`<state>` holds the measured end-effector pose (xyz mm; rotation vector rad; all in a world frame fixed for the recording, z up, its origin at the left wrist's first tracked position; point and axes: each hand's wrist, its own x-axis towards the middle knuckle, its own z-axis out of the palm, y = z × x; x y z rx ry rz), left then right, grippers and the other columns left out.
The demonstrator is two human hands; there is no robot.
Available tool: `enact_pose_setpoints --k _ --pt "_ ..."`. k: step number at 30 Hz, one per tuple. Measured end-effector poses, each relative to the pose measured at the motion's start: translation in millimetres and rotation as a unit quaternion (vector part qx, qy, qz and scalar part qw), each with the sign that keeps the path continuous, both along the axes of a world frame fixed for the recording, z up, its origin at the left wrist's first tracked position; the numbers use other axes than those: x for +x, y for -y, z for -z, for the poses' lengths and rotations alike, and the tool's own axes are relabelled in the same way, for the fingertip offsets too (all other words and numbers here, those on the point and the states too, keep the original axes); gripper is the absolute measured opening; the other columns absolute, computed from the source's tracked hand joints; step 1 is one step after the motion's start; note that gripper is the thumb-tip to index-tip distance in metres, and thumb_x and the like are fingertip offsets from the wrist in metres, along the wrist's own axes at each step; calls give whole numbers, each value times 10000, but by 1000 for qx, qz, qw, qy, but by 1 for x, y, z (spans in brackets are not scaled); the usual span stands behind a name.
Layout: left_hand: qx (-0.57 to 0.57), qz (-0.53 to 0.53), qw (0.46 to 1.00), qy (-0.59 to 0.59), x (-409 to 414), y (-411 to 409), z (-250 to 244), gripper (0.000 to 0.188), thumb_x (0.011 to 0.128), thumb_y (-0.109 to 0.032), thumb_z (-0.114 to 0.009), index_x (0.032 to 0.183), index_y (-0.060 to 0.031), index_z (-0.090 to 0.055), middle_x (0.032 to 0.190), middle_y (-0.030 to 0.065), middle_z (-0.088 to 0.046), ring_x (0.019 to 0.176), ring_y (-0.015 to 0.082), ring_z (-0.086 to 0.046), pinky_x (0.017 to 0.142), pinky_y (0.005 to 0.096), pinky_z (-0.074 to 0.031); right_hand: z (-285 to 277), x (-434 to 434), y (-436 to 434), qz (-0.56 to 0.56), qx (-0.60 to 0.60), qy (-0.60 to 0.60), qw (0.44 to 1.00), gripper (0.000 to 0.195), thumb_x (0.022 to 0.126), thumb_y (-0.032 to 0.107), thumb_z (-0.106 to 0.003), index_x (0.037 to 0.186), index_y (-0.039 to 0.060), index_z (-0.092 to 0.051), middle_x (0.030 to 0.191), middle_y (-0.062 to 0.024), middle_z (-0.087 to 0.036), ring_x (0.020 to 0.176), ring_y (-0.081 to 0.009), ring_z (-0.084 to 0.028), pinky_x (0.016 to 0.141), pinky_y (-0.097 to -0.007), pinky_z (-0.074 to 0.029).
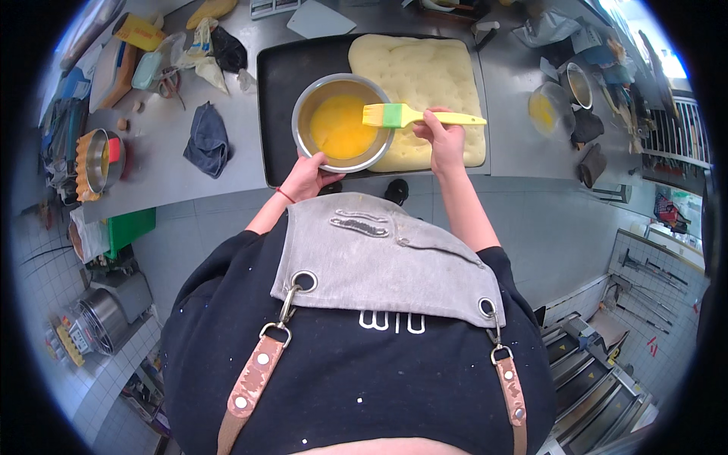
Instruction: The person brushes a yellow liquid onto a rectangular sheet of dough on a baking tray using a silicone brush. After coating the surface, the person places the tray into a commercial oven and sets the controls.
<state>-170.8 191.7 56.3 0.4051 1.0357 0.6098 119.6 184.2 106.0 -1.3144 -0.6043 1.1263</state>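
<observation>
My left hand (307,177) grips the near rim of a steel mixing bowl (301,122) with the thumb over the edge. Yellow beaten egg (335,128) covers the bowl's bottom. In my right hand (442,136) is a yellow-handled pastry brush (424,117) with a green ferrule, its bristles pointing left over the bowl's right side. Beneath both, a large dimpled slab of pale dough or sponge (421,68) fills the right part of a black baking tray (276,85). The bowl hides the slab's left edge.
A dark blue cloth (206,139) lies on the steel worktop (244,170) left of the tray. Farther left, a bowl (101,162) stands by egg cartons (85,165). A clear bowl with yellow residue (546,111) is at right. A white scraper (319,20) lies behind the tray.
</observation>
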Motion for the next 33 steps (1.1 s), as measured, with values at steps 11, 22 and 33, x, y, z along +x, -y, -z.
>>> enact_pose_setpoints --k 11,22,33 --pt "-32 -30 999 22 -28 3 11 417 916 -13 -439 1329 35 -406 1160 176 -640 965 254 -692 846 380 -617 75 40 -9 34 -13 117 992 164 927 117 -687 1045 11 -642 864 -79 -691 689 -141 -682 651 -266 -566" --pt "-31 -67 997 25 -47 6 12 415 929 -28 -447 1341 17 -428 1186 171 -643 995 268 -694 843 387 -612 53 40 -6 -9 -19 602 798 130 880 245 -685 967 152 -658 731 -104 -682 694 -326 -676 618 -430 -539" --pt "-25 -69 997 19 -52 2 4 383 934 -40 -440 1305 54 -451 1155 188 -655 981 271 -697 853 388 -615 58 21 -40 -75 -16 625 777 122 884 251 -674 978 174 -670 796 -79 -703 688 -323 -684 607 -425 -549"
